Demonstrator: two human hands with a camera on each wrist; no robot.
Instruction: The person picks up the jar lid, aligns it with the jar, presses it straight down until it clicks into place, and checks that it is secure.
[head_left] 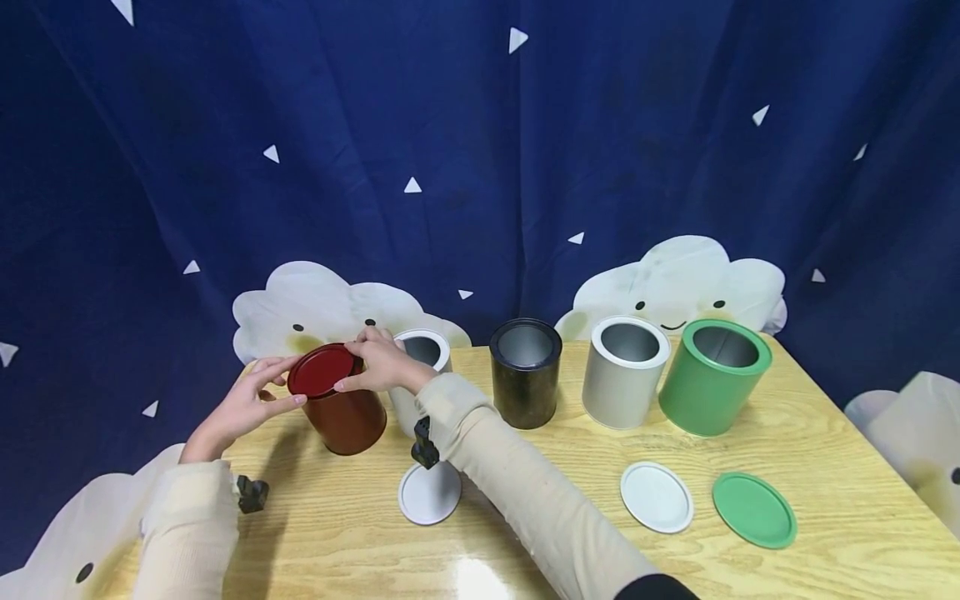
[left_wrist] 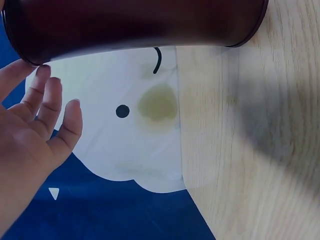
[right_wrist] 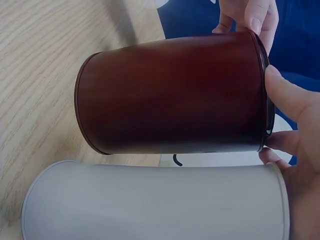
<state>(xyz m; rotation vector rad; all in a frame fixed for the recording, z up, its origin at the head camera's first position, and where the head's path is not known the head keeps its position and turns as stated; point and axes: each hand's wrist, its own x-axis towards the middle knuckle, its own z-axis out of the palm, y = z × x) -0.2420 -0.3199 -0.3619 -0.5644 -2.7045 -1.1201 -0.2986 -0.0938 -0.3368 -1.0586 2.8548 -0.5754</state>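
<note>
A dark red can (head_left: 348, 423) stands upright at the table's left, with a red lid (head_left: 322, 370) over its mouth. My left hand (head_left: 243, 407) holds the lid's left edge, thumb in front and index finger behind. From the other side my right hand (head_left: 384, 363) grips the lid's right edge between thumb and fingers. In the right wrist view, the lid's edge (right_wrist: 270, 117) stands slightly out from the can's rim near my right thumb. The other left fingers (left_wrist: 50, 102) hang loosely beside the can. A white can (head_left: 405, 408) stands close on the right, partly hidden by my right arm.
Open cans in black (head_left: 525, 383), off-white (head_left: 622, 383) and green (head_left: 712, 387) stand along the table's back edge. Two white lids (head_left: 430, 493) and a green lid (head_left: 753, 510) lie in front. Behind the table hangs a blue curtain (head_left: 480, 167).
</note>
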